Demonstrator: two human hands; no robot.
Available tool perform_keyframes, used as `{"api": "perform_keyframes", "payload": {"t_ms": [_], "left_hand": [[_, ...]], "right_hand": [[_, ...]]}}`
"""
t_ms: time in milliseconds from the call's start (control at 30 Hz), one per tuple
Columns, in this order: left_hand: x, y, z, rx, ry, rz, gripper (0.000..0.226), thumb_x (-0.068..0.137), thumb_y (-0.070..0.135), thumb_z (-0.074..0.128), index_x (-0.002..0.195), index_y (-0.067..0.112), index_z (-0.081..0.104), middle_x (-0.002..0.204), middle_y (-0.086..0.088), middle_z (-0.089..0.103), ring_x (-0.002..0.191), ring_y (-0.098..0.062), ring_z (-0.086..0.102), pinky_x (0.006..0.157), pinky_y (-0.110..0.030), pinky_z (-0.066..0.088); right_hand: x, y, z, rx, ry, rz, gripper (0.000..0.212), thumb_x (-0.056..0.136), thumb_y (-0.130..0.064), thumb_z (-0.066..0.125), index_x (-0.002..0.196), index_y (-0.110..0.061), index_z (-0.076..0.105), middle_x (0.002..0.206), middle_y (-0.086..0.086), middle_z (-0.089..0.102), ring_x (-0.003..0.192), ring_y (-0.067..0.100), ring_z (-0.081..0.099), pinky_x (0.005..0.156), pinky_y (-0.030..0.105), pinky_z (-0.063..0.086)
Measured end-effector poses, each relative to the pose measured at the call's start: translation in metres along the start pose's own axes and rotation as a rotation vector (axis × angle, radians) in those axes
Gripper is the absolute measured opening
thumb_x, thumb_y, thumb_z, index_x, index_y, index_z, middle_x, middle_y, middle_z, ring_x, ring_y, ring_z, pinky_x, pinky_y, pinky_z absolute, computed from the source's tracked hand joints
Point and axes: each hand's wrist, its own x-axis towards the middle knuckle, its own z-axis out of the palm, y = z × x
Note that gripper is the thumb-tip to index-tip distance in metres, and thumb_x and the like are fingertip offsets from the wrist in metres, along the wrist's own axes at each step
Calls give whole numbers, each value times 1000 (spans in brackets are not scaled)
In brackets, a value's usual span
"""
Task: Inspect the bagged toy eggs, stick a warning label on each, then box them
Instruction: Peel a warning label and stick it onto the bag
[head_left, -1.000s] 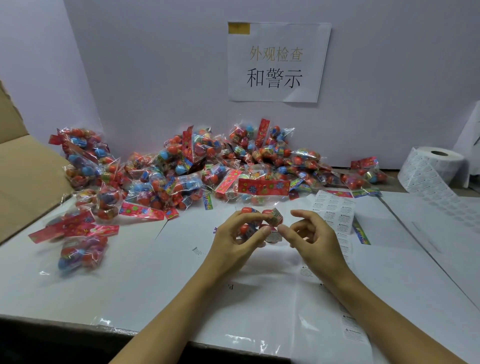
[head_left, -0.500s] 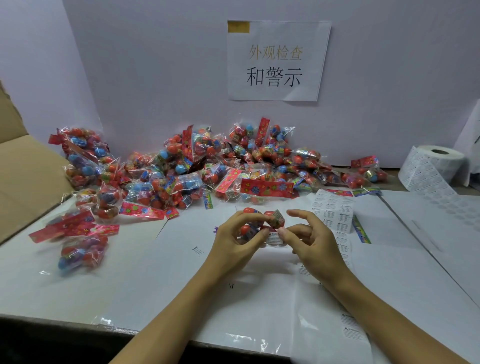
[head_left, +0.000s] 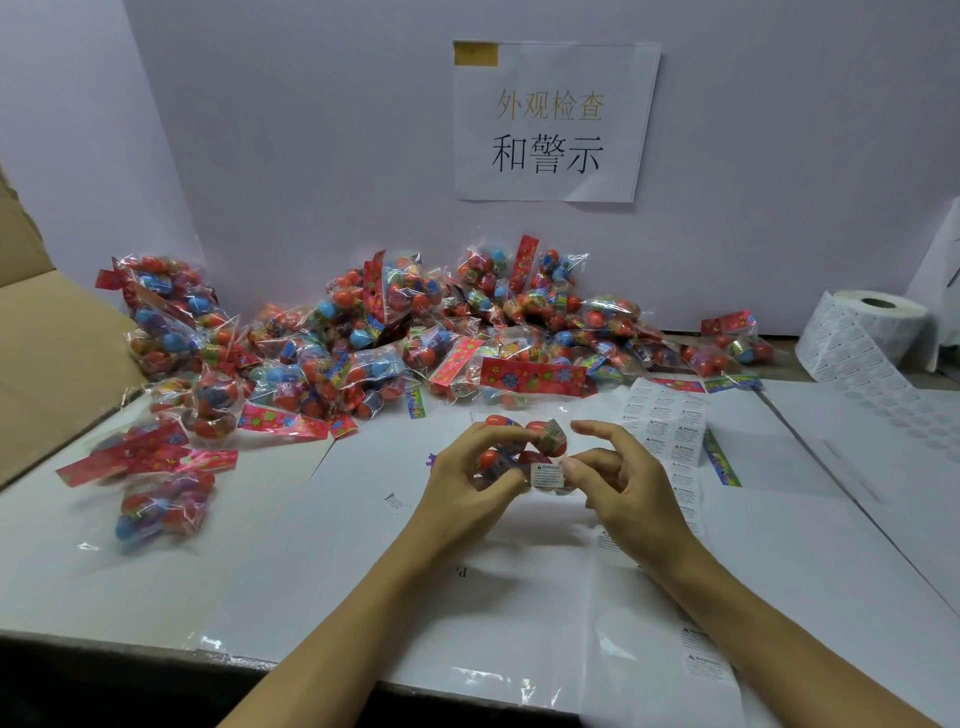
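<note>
The left hand (head_left: 470, 486) grips a small bag of toy eggs (head_left: 522, 449) above the middle of the tabletop (head_left: 322, 551), with fingers curled over its top and the thumb under it. The bag lies about level, its long axis running left to right, and red eggs show through the clear film. A white warning label (head_left: 547, 475) sits on the near right corner of the bag, with its print facing the camera. The right hand (head_left: 631, 486) pinches that corner at the label with thumb and forefinger tip; its other fingers are bent and hold nothing.

Behind the hands, along the wall, a big pile of bagged eggs (head_left: 415, 338) spreads across the tabletop. A few separate bags (head_left: 161, 506) lie at the left, near a brown cardboard box (head_left: 47, 358). A sheet of labels (head_left: 662, 423) lies just beyond the right hand, and a roll of labels (head_left: 865, 332) stands far at the right. A paper sign (head_left: 550, 122) with printed characters hangs on the wall. Nothing stands between the hands and the box.
</note>
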Motion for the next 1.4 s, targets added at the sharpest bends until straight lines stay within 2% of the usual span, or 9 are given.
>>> {"api": "perform_keyframes", "payload": {"t_ms": [233,433,600,833,933,1000,1100,1233,1400], "left_hand": [[0,0,-4,-22,9,37,38,87,2,78,121,17,70,117,3,68,112,-19,68,91,-30,59],[0,3,-4,-12,30,13,43,86,-8,71,116,23,72,109,5,69,98,-9,67,82,-23,56],[-1,3,-4,-46,16,29,38,87,-4,74,117,19,72,104,20,68,98,-6,66,81,-18,53],[1,5,-4,-34,17,-34,35,84,14,67,110,37,72,106,19,68,104,-10,66,88,-33,61],[-1,6,-4,-113,-42,-74,28,88,22,66,114,29,73,113,8,68,104,-21,70,86,-44,63],[-2,7,-4,-131,-95,-83,27,89,26,68,116,25,74,116,3,68,105,-25,71,86,-42,62],[-4,9,-5,-126,-161,-89,35,87,38,69,119,25,73,117,1,69,107,-27,70,86,-38,61],[-5,8,-5,-124,-223,-116,58,82,54,71,137,53,53,127,9,63,113,-18,68,87,-34,60],[-3,7,-5,-174,-176,-182,88,71,60,76,142,70,25,129,6,62,110,-6,70,81,-20,58]], "right_hand": [[-2,-3,-2,-35,-20,-4,54,75,-42,80,125,-36,57,93,-13,76,89,13,74,79,32,58],[0,2,-3,16,-13,-23,46,91,-2,71,122,-33,58,93,-5,77,82,20,76,84,41,59],[-1,-1,-2,-7,-10,-32,51,80,-24,83,124,-35,58,92,-10,76,86,15,74,77,27,58],[0,2,-2,51,-10,-6,43,94,3,63,124,-28,57,89,-3,78,78,18,75,69,17,52],[0,-1,-1,55,-2,15,32,94,-24,69,124,-27,57,81,0,77,74,14,73,65,15,49],[2,-3,-1,40,15,52,43,84,-48,67,122,-29,57,79,-1,76,73,11,72,64,17,47],[7,-5,-5,68,73,109,54,79,-54,66,122,-23,60,80,-1,76,73,8,70,66,26,46],[10,-6,-18,124,95,160,47,73,-51,72,110,-23,67,73,1,72,63,10,62,60,29,45],[9,-12,-24,115,-184,265,32,76,-49,72,87,-19,77,77,2,70,65,11,57,56,25,44]]}}
